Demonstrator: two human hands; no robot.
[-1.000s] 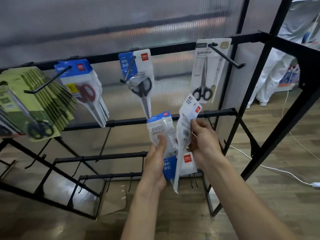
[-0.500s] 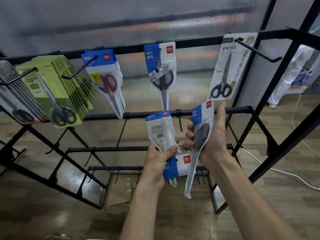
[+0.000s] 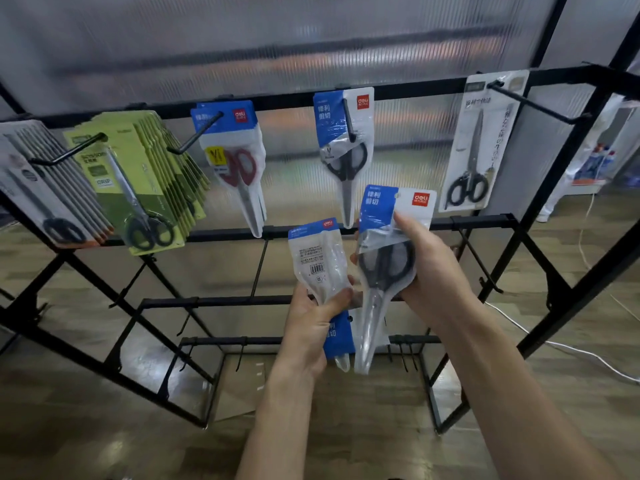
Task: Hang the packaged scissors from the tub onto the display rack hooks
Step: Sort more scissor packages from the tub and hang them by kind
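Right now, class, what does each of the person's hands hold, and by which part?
Right hand grips a blue-and-white packaged black-handled scissors around its handle section. Left hand grips clear scissors packets with blue headers around their middle.

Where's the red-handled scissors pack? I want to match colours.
The red-handled scissors pack hangs on the top rail, left of centre, between the green packs and black-handled pack.

Wood-plank floor (image 3: pixel 104 427) underfoot; white cable (image 3: pixel 568 349) trailing across it at right. Ribbed translucent wall panel (image 3: pixel 242 39) behind. Figure in white clothing (image 3: pixel 581 168) standing far right.
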